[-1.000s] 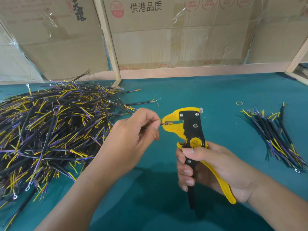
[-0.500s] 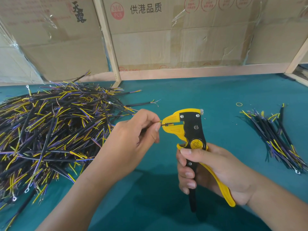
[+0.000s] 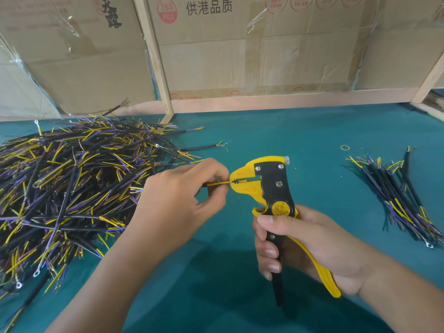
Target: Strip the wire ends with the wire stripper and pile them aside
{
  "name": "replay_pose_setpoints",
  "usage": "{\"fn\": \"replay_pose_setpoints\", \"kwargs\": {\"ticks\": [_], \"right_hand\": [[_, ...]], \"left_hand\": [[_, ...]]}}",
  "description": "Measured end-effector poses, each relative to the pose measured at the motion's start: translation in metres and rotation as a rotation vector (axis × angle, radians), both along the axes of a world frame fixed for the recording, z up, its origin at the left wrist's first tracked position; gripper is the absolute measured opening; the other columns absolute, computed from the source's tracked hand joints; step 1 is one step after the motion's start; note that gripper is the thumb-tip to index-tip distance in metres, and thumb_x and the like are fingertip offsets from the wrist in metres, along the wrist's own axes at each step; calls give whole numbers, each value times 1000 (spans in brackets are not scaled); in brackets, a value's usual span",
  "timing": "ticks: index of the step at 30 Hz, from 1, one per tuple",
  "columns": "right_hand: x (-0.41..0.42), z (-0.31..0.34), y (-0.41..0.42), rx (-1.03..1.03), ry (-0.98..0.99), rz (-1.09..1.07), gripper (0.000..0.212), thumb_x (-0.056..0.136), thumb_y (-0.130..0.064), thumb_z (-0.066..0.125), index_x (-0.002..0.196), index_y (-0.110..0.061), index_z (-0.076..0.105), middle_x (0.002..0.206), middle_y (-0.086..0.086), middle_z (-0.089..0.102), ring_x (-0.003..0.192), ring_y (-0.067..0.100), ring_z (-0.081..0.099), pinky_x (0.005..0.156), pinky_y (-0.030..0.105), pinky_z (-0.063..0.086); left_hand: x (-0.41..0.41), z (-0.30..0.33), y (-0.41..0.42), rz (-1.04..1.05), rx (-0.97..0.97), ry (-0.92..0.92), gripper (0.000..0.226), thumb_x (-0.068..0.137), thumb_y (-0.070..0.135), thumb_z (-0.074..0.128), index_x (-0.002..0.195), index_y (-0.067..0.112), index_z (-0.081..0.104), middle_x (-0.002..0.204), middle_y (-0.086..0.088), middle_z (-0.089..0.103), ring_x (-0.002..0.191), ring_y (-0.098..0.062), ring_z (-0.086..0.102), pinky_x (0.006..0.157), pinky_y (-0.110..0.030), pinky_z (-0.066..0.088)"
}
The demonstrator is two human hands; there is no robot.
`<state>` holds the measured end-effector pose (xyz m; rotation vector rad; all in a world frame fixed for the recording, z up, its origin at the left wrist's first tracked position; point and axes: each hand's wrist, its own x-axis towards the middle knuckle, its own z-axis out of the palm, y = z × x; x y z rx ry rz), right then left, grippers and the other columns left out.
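My right hand (image 3: pixel 305 246) grips the handles of a yellow and black wire stripper (image 3: pixel 271 188), held upright with its jaws pointing left. My left hand (image 3: pixel 177 203) pinches a thin yellow wire (image 3: pixel 217 184) between thumb and forefinger, and the wire's tip sits inside the stripper's jaws. A large heap of black, yellow and purple wires (image 3: pixel 72 188) lies on the left of the teal table. A smaller, neater pile of wires (image 3: pixel 398 195) lies at the right.
Taped cardboard boxes (image 3: pixel 240 49) and a wooden frame (image 3: pixel 153 58) close off the back of the table (image 3: pixel 288 131). A small yellow rubber band (image 3: pixel 345 147) lies near the right pile.
My left hand has drawn back slightly to the left, so more yellow wire shows between my fingers and the jaws. My right hand keeps the stripper in place.
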<state>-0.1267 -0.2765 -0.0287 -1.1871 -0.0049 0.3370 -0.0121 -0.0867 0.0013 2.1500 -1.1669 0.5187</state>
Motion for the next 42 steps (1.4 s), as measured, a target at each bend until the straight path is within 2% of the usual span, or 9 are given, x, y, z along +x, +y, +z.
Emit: {"fn": "replay_pose_setpoints", "kwargs": {"ticks": [7,12,15,20,22,24,27,34,42], "right_hand": [[0,3,-3,64,15,-8,27,84,-34,73,78,-11,62,66,8,47,56,25,48,65,40,50],[0,3,-3,78,14,-8,27,85,-35,74,78,-11,62,66,7,46,56,24,48,65,40,50],[0,2,-3,74,10,2,27,85,-35,73,78,-11,62,66,7,46,56,25,48,66,40,49],[-1,3,-2,60,8,7,28,85,-35,74,78,-11,61,67,8,46,57,25,47,66,41,49],[0,2,-1,55,5,8,27,85,-35,73,78,-11,61,67,8,47,57,25,47,66,40,50],[-1,2,-1,51,3,8,27,85,-34,73,78,-12,61,67,8,47,57,25,47,66,40,50],[-1,1,0,61,5,8,27,86,-34,73,78,-11,62,67,8,47,57,25,48,66,41,50],[-1,2,-1,75,-3,21,27,87,-34,72,79,-11,62,67,8,47,57,25,49,67,41,50],[-3,1,0,123,3,55,29,86,-36,75,81,-11,62,68,7,48,57,24,50,68,41,50]], "left_hand": [[1,0,1,-151,-99,93,5,99,31,53,97,30,57,77,9,59,60,-25,51,55,-39,44],[0,0,2,-213,-113,158,7,99,33,52,94,28,53,78,7,63,54,-17,44,51,-29,38],[0,0,2,-197,-118,184,14,93,38,57,88,27,50,71,-1,60,53,-23,41,49,-39,37],[-1,6,-1,-281,-175,189,19,90,29,65,78,21,52,105,7,61,59,-13,43,55,-22,38],[1,5,0,-290,-212,281,19,88,29,66,79,22,52,108,6,66,59,-19,46,55,-28,42],[1,4,0,-270,-233,335,18,85,29,67,79,24,50,105,5,69,60,-26,48,55,-32,43],[-1,2,-3,-234,-225,316,21,84,22,69,80,23,49,92,8,71,58,-14,45,54,-21,38],[-6,2,-4,-223,-268,290,12,85,25,62,85,23,50,85,2,66,66,-39,52,57,-44,44],[-9,-1,-7,4,-145,62,10,77,25,54,85,28,48,77,3,62,66,-17,50,60,-43,47]]}}
